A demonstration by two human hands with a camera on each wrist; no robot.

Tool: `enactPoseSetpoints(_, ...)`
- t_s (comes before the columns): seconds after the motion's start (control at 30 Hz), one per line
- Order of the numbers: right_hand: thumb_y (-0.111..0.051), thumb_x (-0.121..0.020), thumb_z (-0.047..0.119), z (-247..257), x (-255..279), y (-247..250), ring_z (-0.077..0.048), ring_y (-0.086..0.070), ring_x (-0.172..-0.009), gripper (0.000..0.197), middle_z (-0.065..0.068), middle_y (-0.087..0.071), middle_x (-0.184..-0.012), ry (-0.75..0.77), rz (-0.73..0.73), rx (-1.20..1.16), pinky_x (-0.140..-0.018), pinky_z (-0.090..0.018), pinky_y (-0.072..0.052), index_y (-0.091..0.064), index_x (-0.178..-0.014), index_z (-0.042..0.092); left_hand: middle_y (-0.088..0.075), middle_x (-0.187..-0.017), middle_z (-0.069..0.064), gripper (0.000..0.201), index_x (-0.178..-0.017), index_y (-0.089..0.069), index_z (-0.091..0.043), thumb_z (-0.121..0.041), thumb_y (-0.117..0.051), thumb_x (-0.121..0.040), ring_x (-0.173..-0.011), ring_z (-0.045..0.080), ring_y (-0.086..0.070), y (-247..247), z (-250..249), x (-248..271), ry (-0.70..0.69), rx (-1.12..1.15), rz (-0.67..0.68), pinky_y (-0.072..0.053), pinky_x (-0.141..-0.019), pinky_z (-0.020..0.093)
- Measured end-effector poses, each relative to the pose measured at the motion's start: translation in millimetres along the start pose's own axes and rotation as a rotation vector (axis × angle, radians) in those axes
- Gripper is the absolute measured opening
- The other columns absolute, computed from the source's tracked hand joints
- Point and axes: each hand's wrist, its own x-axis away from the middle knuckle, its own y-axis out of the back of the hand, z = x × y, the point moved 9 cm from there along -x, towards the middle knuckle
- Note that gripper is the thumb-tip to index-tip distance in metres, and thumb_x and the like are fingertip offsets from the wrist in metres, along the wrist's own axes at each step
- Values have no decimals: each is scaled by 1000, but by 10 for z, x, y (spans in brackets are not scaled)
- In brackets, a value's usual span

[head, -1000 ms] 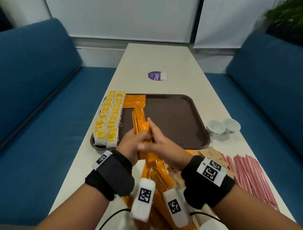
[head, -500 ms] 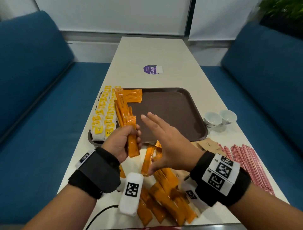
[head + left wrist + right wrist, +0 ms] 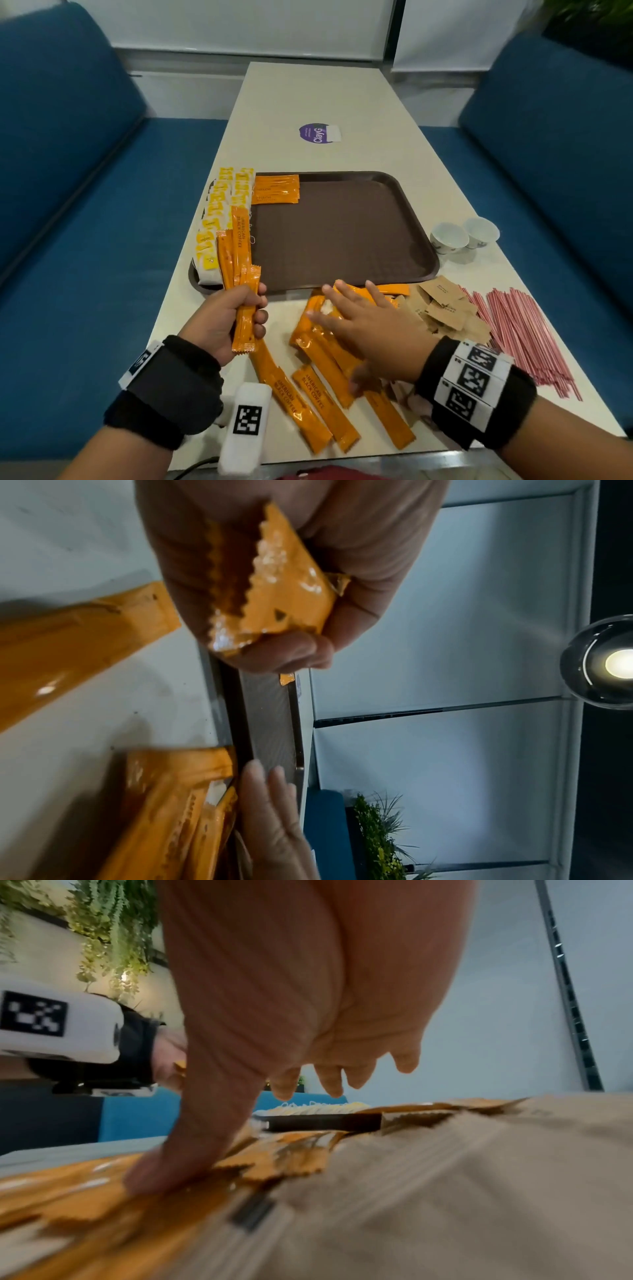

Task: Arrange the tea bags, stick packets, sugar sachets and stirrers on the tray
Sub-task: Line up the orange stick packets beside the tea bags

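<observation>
Stick packets [image 3: 325, 363] lie loose on the table [image 3: 342, 96] directly under my right hand [image 3: 366, 329], their long axes running mostly from near me toward the tray [image 3: 342, 233], fanned a little. That hand is flat, fingers spread and straight, with the thumb pressing down on the orange pile in the right wrist view; it holds nothing yet. It is much the nearer hand to the pile, so I judge the next pick belongs to it, taken along a packet's length.

My left hand [image 3: 226, 318] is closed around a small bundle of stick packets [image 3: 239, 274], held upright just over the tray's near left corner. In the left wrist view I see their serrated ends poking out of the fist.

On the tray, two columns of yellow-tagged tea bags [image 3: 219, 222] fill the left edge, and a few flat orange packets [image 3: 275, 189] lie crosswise at the far left, beside the tea bags. The rest of the tray is bare brown.

Brown sugar sachets [image 3: 445, 308] sit heaped on the table just right of my right hand, and red-striped stirrers [image 3: 520, 335] lie beyond them.

I read "AMERICAN BLACK COFFEE" on the orange packets, and "ClayG" on a purple sticker [image 3: 317, 133] farther up the table. Print on the sachets is too small to read.
</observation>
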Motion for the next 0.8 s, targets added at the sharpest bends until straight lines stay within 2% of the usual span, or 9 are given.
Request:
enactPoseSetpoints(0.1,-73,-68,56,-75,51,107,-20,23,-143,119,1,18,-158,-54,-35,-29,-112,-47,16,14,-147,40,-51,-62,4,18,-85,-55,-9,3,-41,-86,-42,10,-49,43,-15,3,-2,7,-2,-42,-38,18)
enactPoseSetpoints(0.27,-82,-57,53,-120,252,-61,-21,35,-135,137,-1,29,-154,-56,94,74,-107,-52,23,23,-144,39,-51,-65,5,16,-88,-55,-9,0,-42,-87,-44,10,-51,89,-71,1,-10,26,4,-44,-39,18)
enactPoseSetpoints(0.33,-79,-61,55,-139,236,-115,-21,34,-135,133,-4,27,-155,-104,92,61,-106,-50,23,23,-145,37,-51,-65,5,15,-88,-55,-9,0,-43,-88,-44,11,-51,80,-52,-7,0,22,0,-44,-39,18)
enactPoseSetpoints(0.43,-67,-72,61,-176,181,-75,-25,25,-142,118,-5,22,-157,-208,-1,9,-111,-50,16,20,-147,33,-52,-64,5,16,-86,-56,-8,2,-44,-87,-43,11,-51,52,-7,-33,12,10,-1,-44,-39,18)
enactPoseSetpoints(0.57,-56,-83,59,-174,168,-29,-25,23,-143,101,-4,18,-158,-284,-39,-46,-113,-50,13,14,-149,32,-51,-64,5,15,-86,-55,-8,2,-44,-87,-42,11,-50,79,26,-89,20,-14,-27,-42,-39,18)
enactPoseSetpoints(0.67,-59,-82,57,-11,190,15,-24,25,-143,97,-2,18,-158,-195,-20,-85,-113,-49,14,8,-149,37,-51,-64,5,12,-87,-55,-9,0,-46,-88,-42,11,-50,105,27,-119,18,-12,-31,-42,-38,18)
enactPoseSetpoints(0.73,-64,-80,53,257,189,24,-23,28,-140,94,-1,21,-156,-16,-16,-99,-109,-49,21,2,-147,45,-51,-63,5,10,-87,-55,-9,-3,-48,-90,-42,11,-50,95,22,-124,16,-14,-22,-42,-38,17)
enactPoseSetpoints(0.8,-66,-81,46,574,173,-49,-27,28,-138,90,-3,22,-155,211,18,-24,-103,-53,25,-5,-147,47,-52,-63,4,8,-87,-56,-10,-6,-50,-91,-43,10,-50,76,15,-130,19,-21,-15,-42,-38,17)
